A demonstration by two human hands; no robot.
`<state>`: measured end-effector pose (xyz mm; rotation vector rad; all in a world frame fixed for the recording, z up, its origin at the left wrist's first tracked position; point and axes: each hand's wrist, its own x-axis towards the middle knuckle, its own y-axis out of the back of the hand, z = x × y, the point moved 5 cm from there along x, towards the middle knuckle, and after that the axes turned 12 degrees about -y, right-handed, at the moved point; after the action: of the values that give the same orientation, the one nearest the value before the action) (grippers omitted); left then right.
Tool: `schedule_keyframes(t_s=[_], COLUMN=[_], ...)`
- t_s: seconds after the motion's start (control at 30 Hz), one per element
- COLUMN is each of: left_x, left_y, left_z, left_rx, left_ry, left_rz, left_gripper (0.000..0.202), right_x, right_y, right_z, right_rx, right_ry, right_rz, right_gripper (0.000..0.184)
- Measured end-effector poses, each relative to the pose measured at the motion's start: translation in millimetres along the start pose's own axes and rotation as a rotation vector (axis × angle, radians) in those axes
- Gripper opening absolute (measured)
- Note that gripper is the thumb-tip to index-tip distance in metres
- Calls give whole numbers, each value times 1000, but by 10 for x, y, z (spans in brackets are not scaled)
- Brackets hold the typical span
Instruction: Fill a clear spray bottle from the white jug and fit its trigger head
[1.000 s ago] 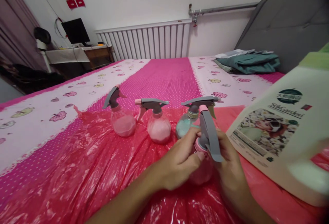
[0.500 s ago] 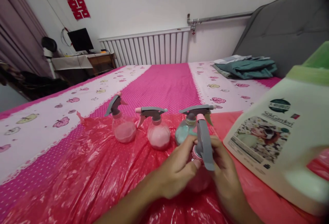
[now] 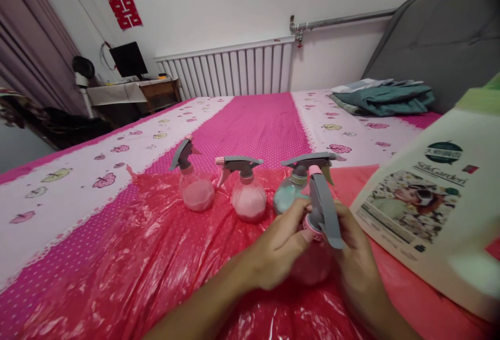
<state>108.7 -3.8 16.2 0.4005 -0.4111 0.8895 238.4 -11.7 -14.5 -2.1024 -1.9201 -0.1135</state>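
A pink round spray bottle (image 3: pixel 312 264) with a grey trigger head (image 3: pixel 326 210) stands on the red plastic sheet (image 3: pixel 136 246) before me. My left hand (image 3: pixel 275 251) pinches the bottle's neck collar from the left. From the right, my right hand (image 3: pixel 353 249) wraps the same bottle. Behind it stand three more spray bottles: a teal one (image 3: pixel 287 197) and two pink ones (image 3: pixel 248 199) (image 3: pixel 195 191).
A large white detergent jug (image 3: pixel 433 199) with a green cap lies at the right. The sheet covers a pink and white bedspread (image 3: pixel 250 121). Folded teal cloth (image 3: pixel 385 98) rests by the grey headboard. A radiator (image 3: pixel 230 72) and a desk stand behind.
The view has shifted slightly; both hands stay on the pink bottle and its trigger head has turned a little to the right.
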Motion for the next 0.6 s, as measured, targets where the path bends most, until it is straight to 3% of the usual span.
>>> schedule_keyframes(t_s=[0.17, 0.43, 0.6], left_x=[-5, -10, 3], left_y=[4, 8, 7], left_z=[-11, -6, 2], left_rx=[38, 46, 56], left_ry=[-27, -10, -19], left_rz=[-17, -22, -12], left_gripper=[45, 43, 38], right_x=[-3, 16, 5], right_y=[8, -25, 0], right_z=[40, -91, -46], right_rx=[2, -4, -19], right_ry=[0, 49, 21], right_rz=[4, -15, -35], right_gripper=[24, 20, 17])
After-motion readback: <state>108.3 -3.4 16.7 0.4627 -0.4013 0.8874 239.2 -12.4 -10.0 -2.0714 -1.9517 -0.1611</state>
